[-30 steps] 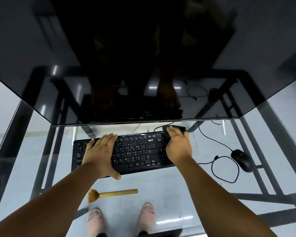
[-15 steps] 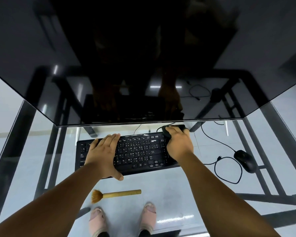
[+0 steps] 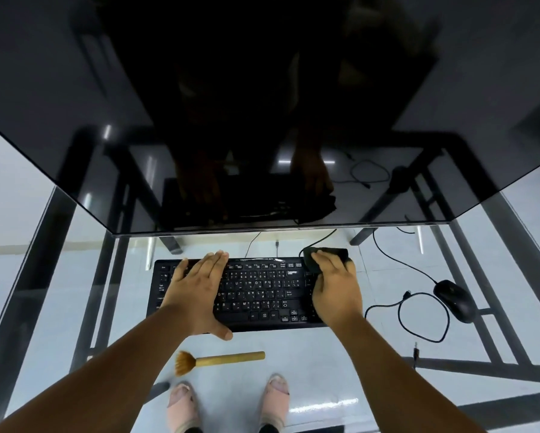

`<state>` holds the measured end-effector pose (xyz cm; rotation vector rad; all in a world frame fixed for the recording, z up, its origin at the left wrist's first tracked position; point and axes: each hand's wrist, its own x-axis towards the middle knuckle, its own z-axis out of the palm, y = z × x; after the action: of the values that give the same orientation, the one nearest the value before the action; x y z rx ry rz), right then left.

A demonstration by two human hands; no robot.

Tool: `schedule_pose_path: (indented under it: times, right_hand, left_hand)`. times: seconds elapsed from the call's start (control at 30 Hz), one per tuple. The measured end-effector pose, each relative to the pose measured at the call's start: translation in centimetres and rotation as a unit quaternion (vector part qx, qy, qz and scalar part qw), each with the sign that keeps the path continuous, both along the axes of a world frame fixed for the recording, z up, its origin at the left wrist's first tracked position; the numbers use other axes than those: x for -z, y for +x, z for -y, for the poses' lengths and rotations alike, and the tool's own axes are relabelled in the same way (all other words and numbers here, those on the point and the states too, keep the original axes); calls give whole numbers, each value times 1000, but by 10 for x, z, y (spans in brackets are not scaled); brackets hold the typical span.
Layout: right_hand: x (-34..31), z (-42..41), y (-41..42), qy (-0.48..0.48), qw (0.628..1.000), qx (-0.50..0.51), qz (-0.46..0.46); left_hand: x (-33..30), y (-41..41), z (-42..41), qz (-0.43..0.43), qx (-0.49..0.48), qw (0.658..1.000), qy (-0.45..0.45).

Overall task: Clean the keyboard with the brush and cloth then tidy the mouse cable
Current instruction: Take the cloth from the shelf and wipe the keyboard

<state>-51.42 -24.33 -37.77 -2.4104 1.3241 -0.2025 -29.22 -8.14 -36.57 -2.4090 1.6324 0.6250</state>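
A black keyboard (image 3: 256, 292) lies on a glass table under a large dark monitor. My left hand (image 3: 196, 292) rests flat on the keyboard's left half, fingers together, holding it down. My right hand (image 3: 335, 289) presses a dark cloth (image 3: 312, 259) onto the keyboard's far right corner. A wooden-handled brush (image 3: 218, 360) lies on the glass in front of the keyboard, bristles to the left. The black mouse (image 3: 454, 300) sits to the right, with its cable (image 3: 418, 310) looped loosely beside it.
The monitor (image 3: 262, 120) overhangs the far side of the keyboard. The table (image 3: 324, 364) is clear glass on a dark metal frame; my feet and the floor show through it. More cables run behind the keyboard.
My right hand with the cloth has shifted slightly along the keyboard's far right corner. My left hand stays on the keys. The view has drifted a little.
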Motion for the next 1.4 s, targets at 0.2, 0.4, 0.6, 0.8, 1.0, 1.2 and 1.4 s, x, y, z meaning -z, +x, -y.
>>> schedule_pose_path:
  times: [0.2,0.4,0.6,0.8,1.0,1.2,1.4]
  right_hand:
    - [-3,-31,34,23,995,-93,-27]
    - [-8,-22,41,23,998,46,-45]
    - [-9,-46,68,48,995,-84,-23]
    - [-5,-37,58,32,998,37,-44]
    - [-14,-63,104,56,996,-58,-44]
    - [-13,-60,86,40,995,-57,-64]
    - [-18,-57,110,70,993,18,-90]
  left_hand:
    - [3,20,-18,-6,-35,999,-8]
    - [1,39,-37,7,-46,999,15]
    - [1,45,-45,11,-55,998,15]
    - [3,53,-48,-6,-41,999,10]
    - [5,64,-50,-14,-16,1000,17]
    - [6,64,-53,-12,-15,1000,9]
    - [5,63,-54,-15,-28,1000,2]
